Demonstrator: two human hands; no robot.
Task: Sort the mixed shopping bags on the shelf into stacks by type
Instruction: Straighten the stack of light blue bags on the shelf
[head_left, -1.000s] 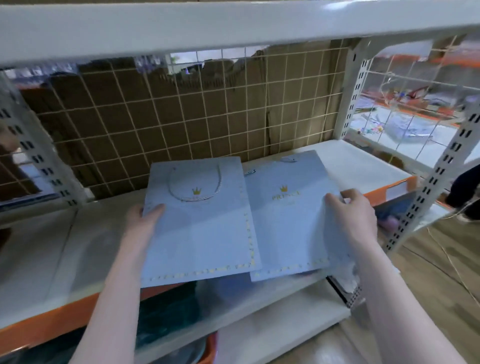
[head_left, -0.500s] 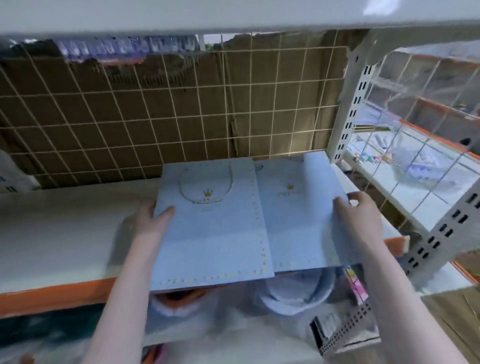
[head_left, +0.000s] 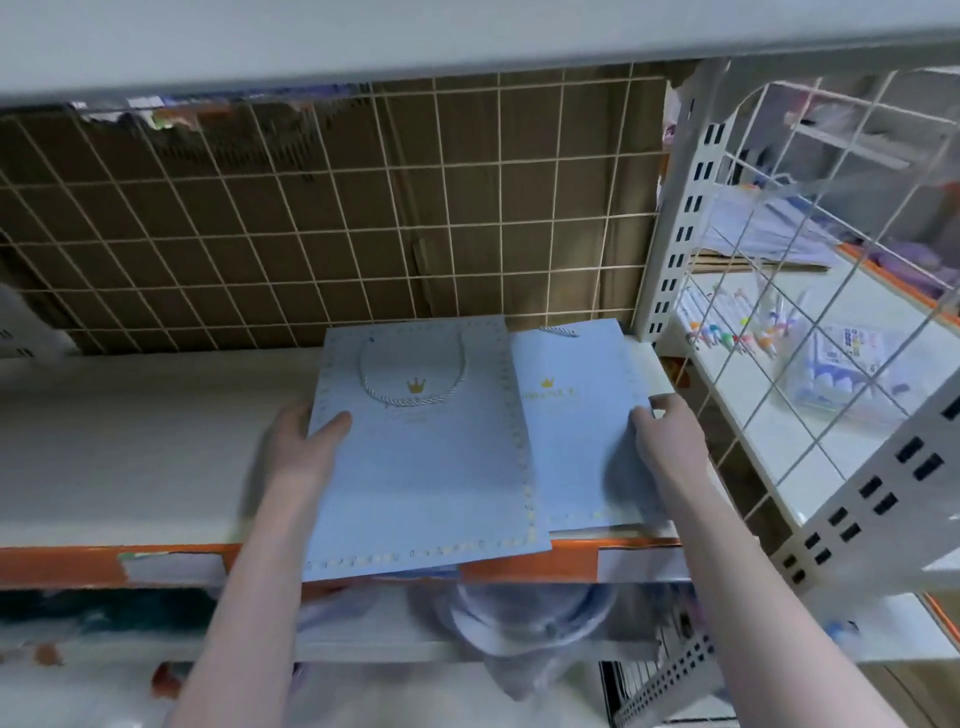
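Two flat light-blue paper shopping bags with gold crown prints lie on the white shelf (head_left: 130, 447). The left bag (head_left: 426, 467), with a white cord handle on top, overlaps the right bag (head_left: 576, 431) and sticks out over the orange front edge. My left hand (head_left: 304, 441) grips the left bag's left edge, thumb on top and fingers under it. My right hand (head_left: 667, 436) holds the right bag's right edge near the shelf post, thumb on top.
A wire grid with brown cardboard (head_left: 363, 223) closes the back. A white perforated post (head_left: 675, 234) and wire side panel stand to the right, with markers (head_left: 737, 332) on the neighbouring shelf. Wrapped goods (head_left: 524, 618) fill the shelf below. An upper shelf board (head_left: 467, 36) hangs overhead.
Both bags have slid back and to the right on the shelf, the right one now close to the post. Both hands keep their hold on the outer edges.
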